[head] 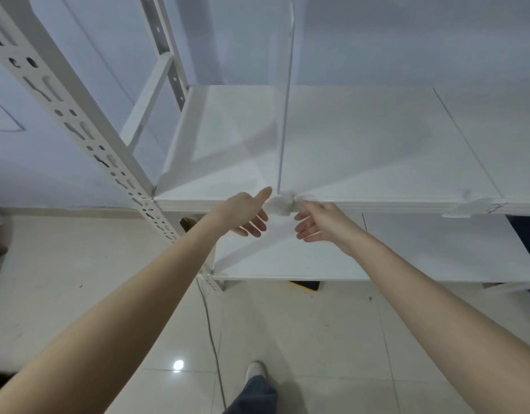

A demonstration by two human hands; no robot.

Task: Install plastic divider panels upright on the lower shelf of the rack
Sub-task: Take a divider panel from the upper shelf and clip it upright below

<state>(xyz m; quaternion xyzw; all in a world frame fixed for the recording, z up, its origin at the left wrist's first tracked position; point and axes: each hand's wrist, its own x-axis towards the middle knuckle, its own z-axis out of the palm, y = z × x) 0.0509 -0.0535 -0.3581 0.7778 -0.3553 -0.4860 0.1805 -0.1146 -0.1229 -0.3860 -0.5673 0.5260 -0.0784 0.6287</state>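
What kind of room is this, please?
Probably a storeroom or a shop being fitted out: a white slotted metal rack upright, bare white shelves, a glossy tiled floor.

White shelf (362, 144) fixed to a slotted white post (78, 115) at the front left corner. On it, one clear plastic panel (284, 109) standing upright, running front to back, its near foot at the front edge in a whitish clip (280, 204). A second clip (469, 208) farther right on the same edge. Below, another white shelf (437, 252), bare where visible. Underneath, pale tiled floor (317, 339) with a thin cable (211, 330) across it.
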